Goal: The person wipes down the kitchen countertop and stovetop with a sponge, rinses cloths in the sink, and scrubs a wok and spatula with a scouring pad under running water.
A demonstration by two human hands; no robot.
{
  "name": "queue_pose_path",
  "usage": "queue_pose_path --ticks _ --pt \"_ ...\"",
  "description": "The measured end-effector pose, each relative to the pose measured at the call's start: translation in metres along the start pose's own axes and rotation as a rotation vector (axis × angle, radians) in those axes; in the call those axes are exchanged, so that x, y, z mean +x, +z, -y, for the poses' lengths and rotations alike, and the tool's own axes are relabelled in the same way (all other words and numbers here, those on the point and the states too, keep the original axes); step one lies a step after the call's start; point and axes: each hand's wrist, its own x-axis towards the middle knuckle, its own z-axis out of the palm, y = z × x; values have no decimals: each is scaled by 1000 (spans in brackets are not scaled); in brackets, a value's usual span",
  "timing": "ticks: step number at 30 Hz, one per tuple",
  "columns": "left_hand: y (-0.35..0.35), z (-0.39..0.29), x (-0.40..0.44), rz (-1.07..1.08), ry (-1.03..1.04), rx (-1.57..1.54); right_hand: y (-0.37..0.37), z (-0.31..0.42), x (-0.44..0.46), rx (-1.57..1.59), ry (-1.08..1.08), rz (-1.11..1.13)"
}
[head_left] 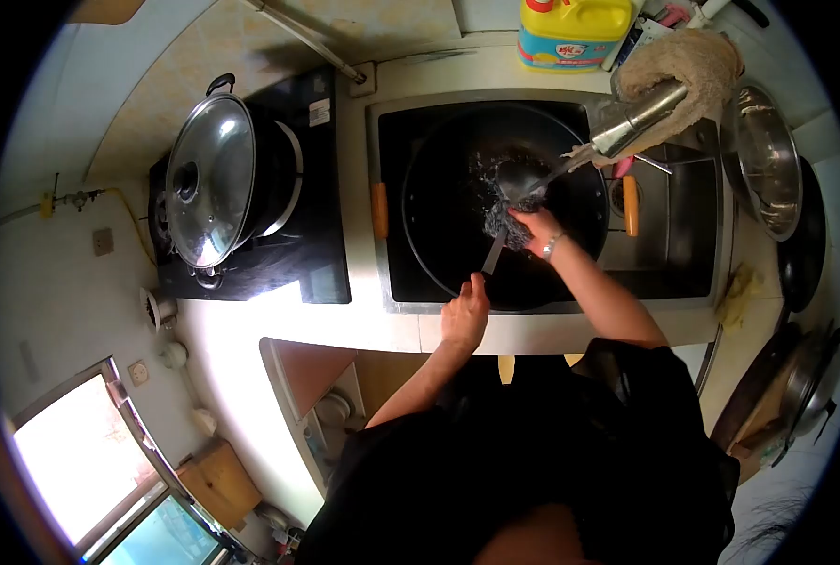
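My left hand [465,311] is closed around the lower end of a metal ladle's handle [496,252]. The ladle's rounded head [520,177] lies over the wok, beneath running water. My right hand [536,233], with a band at the wrist, presses a grey mesh scrubber [506,226] against the ladle near its head. Under both sits a large black wok [448,169] with wooden side handles, set across the sink [410,308]. Water falls from a metal faucet [638,118] with a cloth wrapped around it. Dark wet bits show inside the wok.
A pot with a glass lid [215,179] stands on the black stove [318,245] at left. Behind the sink is a yellow detergent bottle [575,33]. A steel basin [766,160] leans at right, with pans and lids [806,386] below it.
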Motion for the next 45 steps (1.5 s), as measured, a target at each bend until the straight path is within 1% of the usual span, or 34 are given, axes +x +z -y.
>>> queue_pose_path --ticks 1,2,3,4,5,7,8,9,11,13,14,15,17,18,19,21,22,23,25,26,27,29,30,31,33,34,35,37,39,40,41,43,44,45 --pt "-2 4 -1 -1 -4 2 -5 2 -2 -83 84 52" --pt "-5 8 -2 -11 -7 26 -21 5 3 -297 66 25" --pt "-7 12 -3 -20 -10 49 -9 31 -26 -405 159 6" --pt "-13 13 -3 23 -8 143 -36 23 -5 -847 -242 -185" --pt "-13 16 -3 22 -12 142 -61 15 16 -1269 -664 -380" --pt "-10 20 -7 54 -11 167 -14 63 -38 -1315 -617 -354" --pt "-9 19 -8 60 -10 166 -7 70 -44 -1341 -673 -262" --pt "-8 17 -7 61 3 162 6 69 -49 -1340 -672 -269" --pt "-4 14 -3 58 23 158 34 61 -56 -1593 -589 -94" --pt "2 13 -2 17 54 97 20 16 -24 -1810 -900 26" --pt "5 15 -2 28 47 125 30 7 -31 -1858 -875 44" --pt "6 16 -3 29 50 128 27 -5 -21 -1870 -1074 -4" --pt "8 19 -8 1 44 179 17 1 14 -1694 -1206 56" --pt "10 20 -11 5 42 184 11 5 29 -1545 -1070 -4" --pt "11 22 -13 -10 67 223 3 11 43 -1633 -1064 -106" --pt "12 26 -16 -15 91 262 -5 8 51 -1700 -1064 -134" --pt "13 26 -15 -17 80 253 8 2 36 -1618 -1101 -141" --pt "16 24 -12 -25 69 238 16 1 16 -1629 -1067 -29" --pt "17 24 -11 -35 65 231 24 -8 -14 -1717 -1362 158" --pt "16 25 -12 -25 65 232 20 -12 -12 -1727 -1419 217" --pt "15 26 -11 -22 67 235 19 -9 -6 -1726 -1424 218" --pt "15 28 -7 -45 75 232 17 5 18 -1568 -1118 38" --pt "16 29 -11 -52 83 230 18 11 25 -1615 -1025 -124" --pt "14 30 -14 -45 84 234 13 14 25 -1598 -998 -124" --pt "15 29 -10 -69 79 245 14 -1 5 -1648 -1058 -71" --pt "16 30 -10 -68 82 221 12 -7 -6 -1669 -1259 76" --pt "16 29 -12 -60 81 214 10 -9 -16 -1733 -1328 227" --pt "12 27 -10 -40 44 185 5 -4 -8 -1712 -1316 255" --pt "13 27 -9 -43 47 171 -2 15 31 -1610 -857 62" --pt "14 27 -11 -33 43 164 -8 14 37 -1744 -1124 -103" --pt "12 29 -11 -22 47 163 -13 3 40 -1732 -1125 -111" --pt "13 27 -9 -30 44 182 1 -8 7 -1611 -1205 -83" --pt "12 26 -9 -25 40 182 9 -9 -8 -1707 -1276 49" --pt "10 25 -10 -16 42 184 15 -13 -23 -1723 -1298 178"
